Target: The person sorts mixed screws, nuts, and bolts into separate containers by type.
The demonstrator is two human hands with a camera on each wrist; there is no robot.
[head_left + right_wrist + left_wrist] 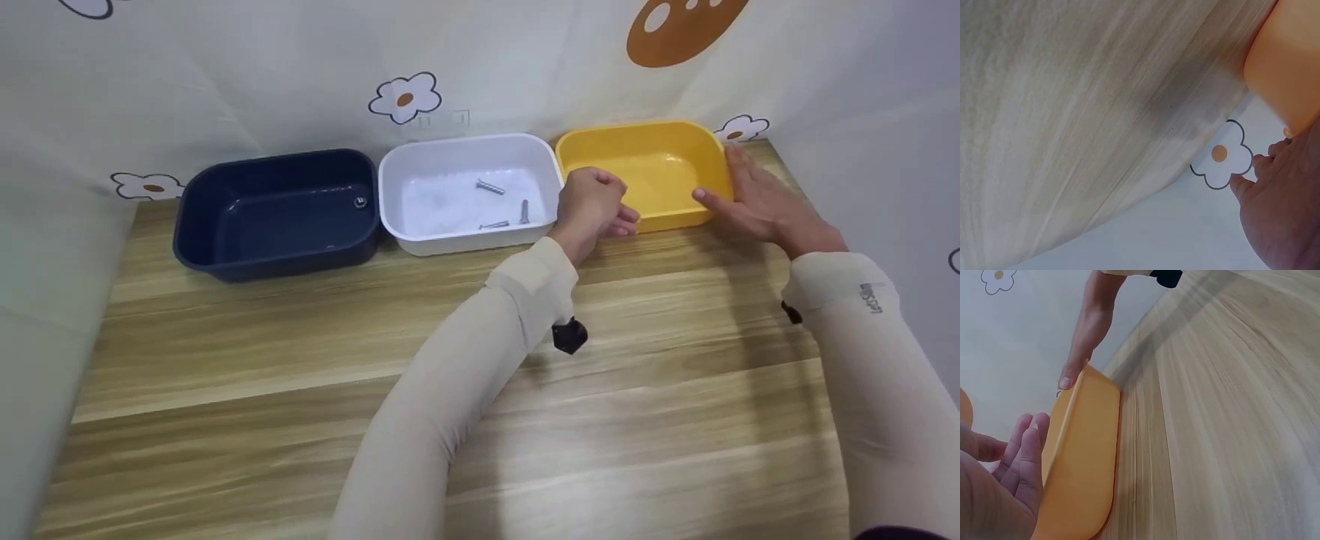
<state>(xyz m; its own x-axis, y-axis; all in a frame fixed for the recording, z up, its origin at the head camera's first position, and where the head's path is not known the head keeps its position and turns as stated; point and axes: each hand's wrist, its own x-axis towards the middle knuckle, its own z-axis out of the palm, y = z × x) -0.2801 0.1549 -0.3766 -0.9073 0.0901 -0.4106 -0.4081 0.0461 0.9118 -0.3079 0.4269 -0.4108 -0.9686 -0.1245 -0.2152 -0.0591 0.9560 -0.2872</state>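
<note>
A yellow plastic box (652, 172) stands at the right end of a row of boxes. At its right end is my right hand (769, 202), the thumb over the rim and the fingers along the outer wall. My left hand (594, 206) hovers by the box's front left corner, beside the white box (469, 241). In the left wrist view, the left fingers (1028, 455) are loosely bent near the yellow rim, with nothing visible between them. Three metal screws (491, 187) lie in the white box.
Left of the white box stands a dark blue box (277, 262) with a small metal nut (361, 202) inside. All the boxes rest on a wood-grain tabletop (300, 345), against a pale wall covering (300, 67) printed with flowers.
</note>
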